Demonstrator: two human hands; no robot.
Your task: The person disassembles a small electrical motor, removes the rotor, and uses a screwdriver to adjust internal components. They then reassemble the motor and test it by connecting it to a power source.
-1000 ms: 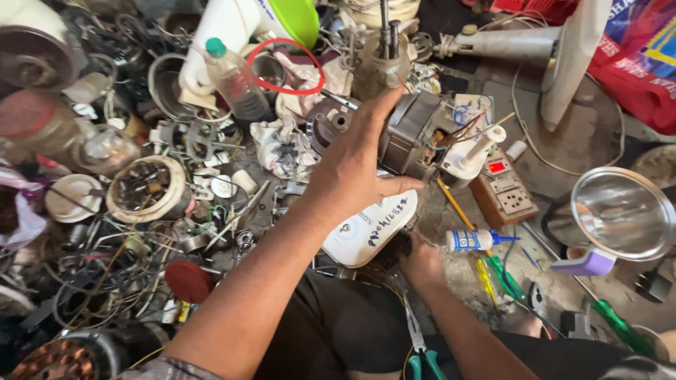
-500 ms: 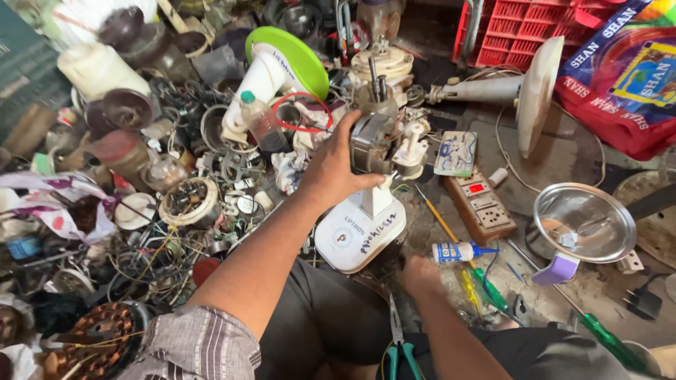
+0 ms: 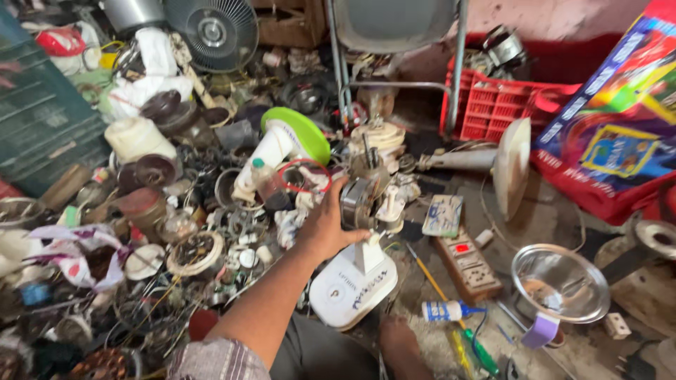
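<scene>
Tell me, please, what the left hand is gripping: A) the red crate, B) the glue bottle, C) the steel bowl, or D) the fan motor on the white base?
D: the left hand wraps the fan motor atop the white base; the glue bottle, steel bowl and red crate lie untouched.

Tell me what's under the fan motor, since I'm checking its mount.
The left hand grips the fan motor above a white base. The joint is partly hidden.

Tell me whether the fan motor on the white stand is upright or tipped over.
Upright. The fan motor sits atop the neck of the white stand, whose base rests flat on the floor, with the left hand gripping the motor's side.
</scene>
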